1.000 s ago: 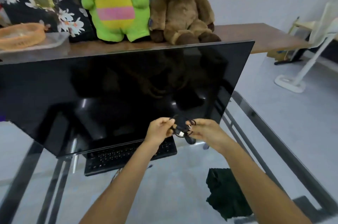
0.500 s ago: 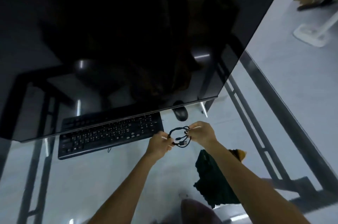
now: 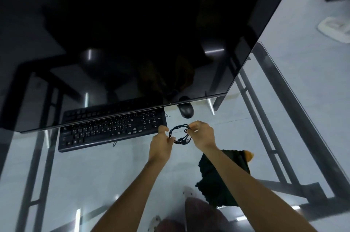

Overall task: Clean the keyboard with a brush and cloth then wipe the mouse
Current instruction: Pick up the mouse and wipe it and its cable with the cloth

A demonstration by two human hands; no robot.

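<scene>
A black keyboard (image 3: 111, 130) lies on the glass desk, its far rows hidden under the monitor's lower edge. A black mouse (image 3: 186, 111) sits to its right, partly under the monitor. My left hand (image 3: 161, 144) and my right hand (image 3: 201, 134) both pinch a coiled black cable (image 3: 180, 135) just above the desk, right of the keyboard. A dark cloth (image 3: 217, 180) lies under my right forearm, with an orange-tipped object (image 3: 248, 156) poking out at its far corner. No brush is clearly visible.
A large black monitor (image 3: 132, 33) leans over the back of the glass desk (image 3: 94, 175). The desk's dark metal frame (image 3: 284, 103) shows through the glass on the right. A white fan base (image 3: 333, 29) stands on the floor at far right.
The view has tilted down from the shelf with plush toys to the desk. Both hands with the coiled cable have come lower and nearer the keyboard's right end.
</scene>
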